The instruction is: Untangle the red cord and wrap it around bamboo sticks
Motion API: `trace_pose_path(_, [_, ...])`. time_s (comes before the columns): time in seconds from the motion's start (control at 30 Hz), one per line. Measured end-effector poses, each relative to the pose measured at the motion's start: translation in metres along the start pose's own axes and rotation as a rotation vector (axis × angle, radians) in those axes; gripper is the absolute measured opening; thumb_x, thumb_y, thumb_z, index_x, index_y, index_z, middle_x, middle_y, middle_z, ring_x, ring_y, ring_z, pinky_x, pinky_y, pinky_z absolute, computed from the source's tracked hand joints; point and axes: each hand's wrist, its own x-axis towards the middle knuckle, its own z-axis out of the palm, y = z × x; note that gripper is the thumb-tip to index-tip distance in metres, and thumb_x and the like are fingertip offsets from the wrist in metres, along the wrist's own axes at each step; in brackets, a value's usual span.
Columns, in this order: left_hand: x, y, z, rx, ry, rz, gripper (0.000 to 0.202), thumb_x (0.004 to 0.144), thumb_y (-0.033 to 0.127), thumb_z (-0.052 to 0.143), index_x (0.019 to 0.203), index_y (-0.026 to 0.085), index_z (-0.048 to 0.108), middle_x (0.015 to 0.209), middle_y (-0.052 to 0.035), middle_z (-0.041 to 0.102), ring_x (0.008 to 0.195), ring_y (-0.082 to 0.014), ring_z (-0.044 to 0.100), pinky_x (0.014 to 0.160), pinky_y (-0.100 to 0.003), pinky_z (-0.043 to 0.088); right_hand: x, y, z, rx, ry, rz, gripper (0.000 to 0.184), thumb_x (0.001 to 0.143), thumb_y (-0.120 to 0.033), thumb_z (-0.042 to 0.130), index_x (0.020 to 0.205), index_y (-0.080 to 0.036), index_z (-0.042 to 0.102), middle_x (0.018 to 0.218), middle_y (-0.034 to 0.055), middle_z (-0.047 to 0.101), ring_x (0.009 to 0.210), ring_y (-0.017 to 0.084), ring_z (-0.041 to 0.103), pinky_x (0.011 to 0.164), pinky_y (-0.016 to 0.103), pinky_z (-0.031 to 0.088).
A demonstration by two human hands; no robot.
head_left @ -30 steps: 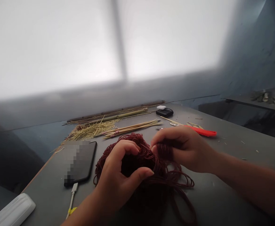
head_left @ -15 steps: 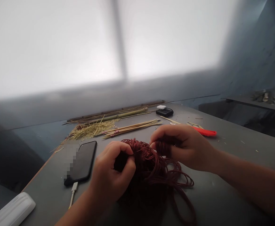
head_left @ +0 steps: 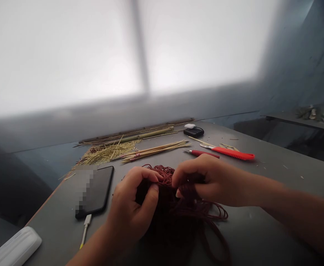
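Observation:
A tangled heap of dark red cord [head_left: 166, 173] lies on the grey table [head_left: 264, 207], with long loops trailing to the right and toward me. My left hand [head_left: 132, 203] is closed at the heap's left side, thumb and forefinger pinched on a strand of the cord. Opposite it, my right hand [head_left: 206, 181] curls around a small wound bunch of the same cord, close to the left fingertips. Shadow hides much of the heap under both hands.
Beyond my right hand lie a dark red pen-like knife [head_left: 205, 153] and a red-handled cutter [head_left: 232, 152]. Thin bamboo sticks [head_left: 156, 150], yellowish shavings [head_left: 109, 153] and a black box [head_left: 193, 132] sit farther back. A phone [head_left: 99, 190] with a cable is at left.
My right hand has moved slightly left and down, toward my left hand. The dark red knife and the cutter's blade end now show behind it. The left hand has barely shifted.

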Motion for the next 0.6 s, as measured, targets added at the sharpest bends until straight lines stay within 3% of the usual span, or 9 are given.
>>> trace_pose_path(0.1, [0.002,0.003,0.0,0.005,-0.007,0.021,0.011,0.088,0.015,0.057,0.091,0.024,0.063,0.086,-0.0002,0.072,0.078,-0.0178,0.067,0.071,-0.028,0.051,0.001,0.001,-0.003,-0.075,-0.05,0.004,0.032,0.076,0.0,0.055,0.093,-0.019,0.074,0.084,-0.0015,0.077,0.077,0.014,0.072,0.063,0.018,0.054])
trace_pose_path(0.23, [0.003,0.006,0.0,-0.035,-0.065,0.006,0.014,0.091,0.015,0.055,0.089,0.024,0.064,0.078,0.0008,0.071,0.068,-0.0156,0.066,0.065,-0.026,0.05,0.003,0.003,-0.004,-0.172,-0.004,-0.029,0.031,0.076,-0.001,0.056,0.09,-0.019,0.076,0.084,-0.0013,0.076,0.075,0.013,0.069,0.064,0.019,0.052])
trace_pose_path(0.33, [0.0,0.004,0.002,-0.117,-0.134,-0.02,0.012,0.092,0.02,0.057,0.1,0.026,0.063,0.093,-0.0015,0.072,0.084,-0.0185,0.068,0.077,-0.029,0.052,0.003,0.005,-0.002,-0.174,0.016,-0.005,0.023,0.08,-0.008,0.057,0.091,-0.018,0.075,0.084,0.0003,0.075,0.075,0.014,0.067,0.064,0.021,0.051])
trace_pose_path(0.4, [-0.003,0.0,0.005,-0.137,-0.158,-0.028,0.028,0.086,0.024,0.069,0.111,0.029,0.06,0.104,-0.0029,0.072,0.097,-0.0222,0.068,0.087,-0.033,0.051,0.003,0.006,0.001,-0.121,0.019,0.021,0.02,0.083,-0.012,0.057,0.092,-0.017,0.074,0.085,0.0017,0.074,0.076,0.015,0.067,0.065,0.022,0.052])
trace_pose_path(0.5, [-0.008,-0.006,0.011,-0.11,-0.147,-0.052,0.065,0.068,0.025,0.087,0.124,0.032,0.055,0.108,-0.0034,0.072,0.099,-0.0259,0.068,0.089,-0.035,0.051,0.002,0.005,0.004,0.016,0.032,0.057,0.015,0.084,-0.014,0.059,0.092,-0.016,0.071,0.086,0.0032,0.073,0.077,0.016,0.066,0.065,0.023,0.052])
trace_pose_path(0.6, [-0.009,-0.009,0.016,-0.072,-0.094,-0.081,0.056,0.071,0.018,0.082,0.12,0.03,0.058,0.105,-0.0031,0.072,0.095,-0.0243,0.068,0.086,-0.035,0.053,0.002,0.003,0.003,0.189,0.061,0.077,0.007,0.082,-0.018,0.064,0.087,-0.016,0.068,0.082,0.0028,0.07,0.073,0.014,0.064,0.062,0.022,0.051])
